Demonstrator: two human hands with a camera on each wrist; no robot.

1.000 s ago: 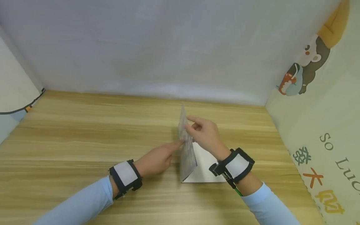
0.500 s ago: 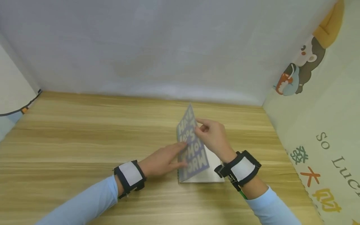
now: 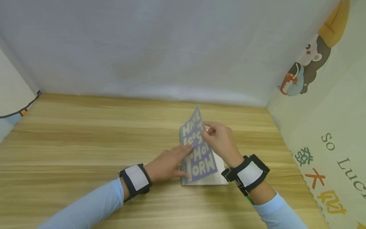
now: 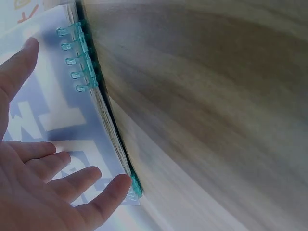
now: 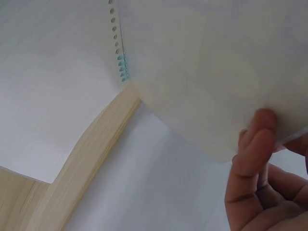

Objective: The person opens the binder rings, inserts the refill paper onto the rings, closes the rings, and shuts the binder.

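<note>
A ring-bound notebook lies on the wooden table, its purple cover (image 3: 197, 156) with pale lettering lifted at a slant over a white page (image 3: 214, 181). My right hand (image 3: 221, 141) pinches the cover's right edge; in the right wrist view, the fingers (image 5: 257, 149) hold the cover beside its pale underside (image 5: 192, 62). My left hand (image 3: 168, 163) is spread with fairly straight fingers over the cover's left part, near the spine. Teal binding rings (image 4: 77, 60) run along that spine in the left wrist view. Whether the left palm touches the cover cannot be told.
The wooden table (image 3: 100, 136) extends around the notebook. A grey-white sheet (image 3: 154, 51) stands behind it. To the right is a pale panel (image 3: 308, 124) with a cartoon animal and lettering; a white panel (image 3: 14, 82) stands at the left.
The cover has swung from nearly upright down to the right, so its lettering faces up more. My right hand moved right with it; my left hand moved slightly right and spread over the cover.
</note>
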